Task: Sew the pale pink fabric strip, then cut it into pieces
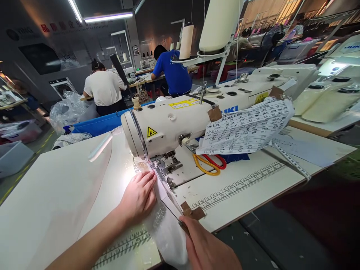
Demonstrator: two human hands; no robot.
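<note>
White sheer fabric (171,234) runs from the needle area of a white sewing machine (165,123) down over the table's front edge. My left hand (140,193) lies on this fabric just in front of the presser foot, fingers stretched out and pressing down. Lower right, my right hand (209,243) is closed on a thin awl-like tool (181,222), whose dark shaft points toward the machine along the fabric. Its handle is mostly hidden in the fist. Another sheer white piece (95,180) spreads over the table on the left.
Scissors with yellow and red handles (207,165) lie under the machine arm. A handwritten paper (244,129) hangs from the machine. Printed rulers (236,187) mark the white table (191,197). Thread cones (219,26) stand behind. Two people (105,88) sit farther back.
</note>
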